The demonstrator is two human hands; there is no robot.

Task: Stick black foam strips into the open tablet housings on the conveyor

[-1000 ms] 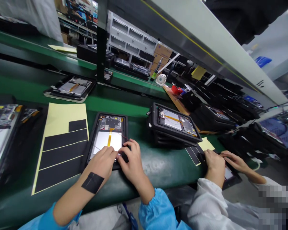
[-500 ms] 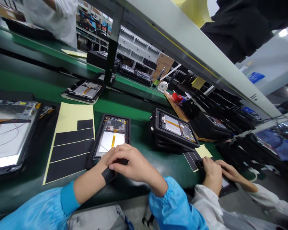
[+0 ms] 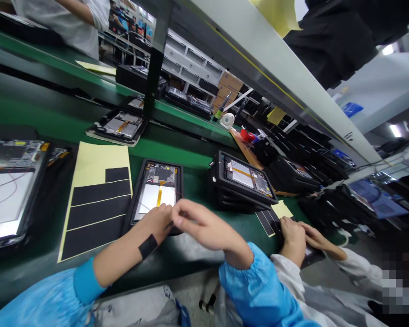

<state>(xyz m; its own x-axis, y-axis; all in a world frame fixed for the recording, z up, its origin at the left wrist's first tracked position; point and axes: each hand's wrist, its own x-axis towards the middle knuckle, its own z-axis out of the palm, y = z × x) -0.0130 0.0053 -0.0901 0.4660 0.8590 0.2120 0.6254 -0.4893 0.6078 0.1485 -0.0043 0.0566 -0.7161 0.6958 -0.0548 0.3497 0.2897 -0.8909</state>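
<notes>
My left hand (image 3: 159, 221) rests at the near edge of an opened tablet (image 3: 158, 196), its fingers curled and their tips hidden. My right hand (image 3: 204, 223) meets it there, thumb and fingers bent together at the left fingertips; whatever lies between them is too small to make out. A small black adhesive piece (image 3: 147, 246) sticks to my left wrist. The tablet lies in a black foam tray (image 3: 180, 181), with its circuit board, white battery and orange ribbon showing. Left of it lies a yellow backing sheet (image 3: 104, 156) bearing several black adhesive strips (image 3: 97, 213).
A stack of black trays (image 3: 238, 200) with another opened tablet stands to the right. At the left is a larger-looking opened tablet (image 3: 10, 195). A co-worker's hands (image 3: 295, 236) work at the far right. A shelf beam (image 3: 293, 86) crosses overhead.
My right hand has shifted from beside my left wrist to the left fingertips, uncovering the black piece on the wrist. The view has shifted slightly.
</notes>
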